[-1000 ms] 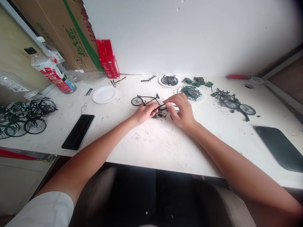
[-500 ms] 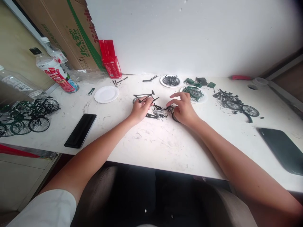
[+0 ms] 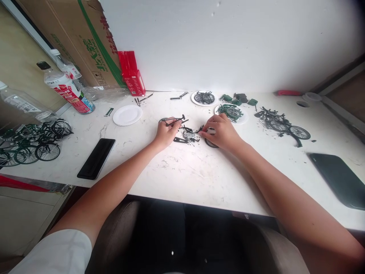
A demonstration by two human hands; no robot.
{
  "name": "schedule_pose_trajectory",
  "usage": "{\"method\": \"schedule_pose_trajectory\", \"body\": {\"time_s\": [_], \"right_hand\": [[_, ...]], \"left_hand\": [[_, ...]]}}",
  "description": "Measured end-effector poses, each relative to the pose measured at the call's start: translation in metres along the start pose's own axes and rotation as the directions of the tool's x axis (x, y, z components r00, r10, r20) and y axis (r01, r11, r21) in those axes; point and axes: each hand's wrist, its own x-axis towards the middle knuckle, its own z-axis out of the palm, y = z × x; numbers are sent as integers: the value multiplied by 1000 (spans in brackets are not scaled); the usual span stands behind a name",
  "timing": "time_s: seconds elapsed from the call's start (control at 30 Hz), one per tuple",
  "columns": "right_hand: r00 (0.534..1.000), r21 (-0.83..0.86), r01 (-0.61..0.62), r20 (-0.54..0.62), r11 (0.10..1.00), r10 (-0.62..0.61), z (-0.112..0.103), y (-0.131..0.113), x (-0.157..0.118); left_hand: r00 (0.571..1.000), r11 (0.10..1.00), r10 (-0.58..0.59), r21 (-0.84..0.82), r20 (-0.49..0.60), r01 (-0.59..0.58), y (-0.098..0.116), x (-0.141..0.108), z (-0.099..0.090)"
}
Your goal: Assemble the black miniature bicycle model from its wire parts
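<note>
My left hand (image 3: pixel 167 133) is closed around a black miniature bicycle frame (image 3: pixel 174 122), which lies tilted flatter across the fingers. Just to the right, my right hand (image 3: pixel 221 131) has its thumb and index finger pinched together at the edge of a pile of small bicycle parts (image 3: pixel 188 135). What sits between those fingertips is too small to make out. A black wheel (image 3: pixel 210 144) lies partly hidden under the right hand. Dark and silvery small pieces fill the space between both hands.
Behind the hands stand paper plates, one with black wheels (image 3: pixel 204 98), one with green parts (image 3: pixel 230 112), and a bare white plate (image 3: pixel 127 115). Assembled miniature bicycles (image 3: pixel 34 140) and a phone (image 3: pixel 96 158) lie left. Dark bicycle parts (image 3: pixel 282 123) and a dark tablet-like slab (image 3: pixel 339 179) are right.
My right hand's raised, spread fingers have come down and pinched together at the small parts. My left hand has tipped the bicycle frame flatter.
</note>
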Motion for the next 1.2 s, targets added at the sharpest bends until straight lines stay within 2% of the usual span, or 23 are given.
{"method": "schedule_pose_trajectory", "body": {"time_s": [0.1, 0.23, 0.4, 0.63, 0.87, 0.97, 1.2], "right_hand": [[1000, 39, 14, 11, 999, -15, -1, 2, 1], [995, 38, 3, 97, 999, -7, -7, -3, 3], [992, 62, 13, 128, 998, -21, -10, -6, 3], [999, 45, 46, 25, 998, -47, -6, -12, 4], [989, 292, -82, -96, 953, 115, 2, -29, 0], [986, 354, -60, -125, 933, 111, 8, -33, -1], [972, 348, 15, -224, 937, 68, 12, -36, 2]], "left_hand": [[1000, 1000, 13, -6, 3, -13, 1, 0, 1], [1000, 1000, 10, -12, 7, -10, 0, 0, 1], [997, 997, 68, 36, 34, -69, -6, 1, 0], [994, 993, 89, 71, 58, -93, -10, 1, -1], [991, 986, 108, 119, 84, -117, -5, -1, -1], [990, 988, 95, 115, 103, -106, -4, -2, 0], [986, 984, 104, 132, 127, -121, -2, -2, -1]]}}
